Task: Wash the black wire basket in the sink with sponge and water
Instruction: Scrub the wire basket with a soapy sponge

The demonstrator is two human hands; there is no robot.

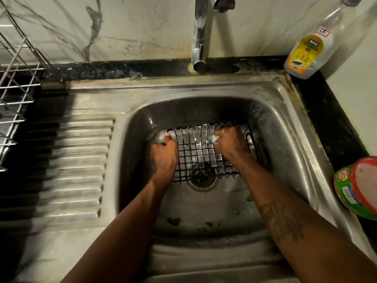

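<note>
The black wire basket [201,154] lies in the steel sink [285,127], over the drain, with white soap foam on its wires. My left hand [164,153] grips the basket's left rim, thumb over the top edge. My right hand [229,141] is inside the basket near its far right corner, fingers curled round a small green sponge [212,138] that is mostly hidden in my fist and presses against the wires. The tap [199,48] stands behind the sink; no water stream shows.
A dishwash gel bottle [306,50] stands at the back right on the black counter. A round green and red tub [359,186] sits on the right edge. A metal dish rack [18,82] stands left of the ribbed drainboard [81,166]. Green scraps lie on the sink floor.
</note>
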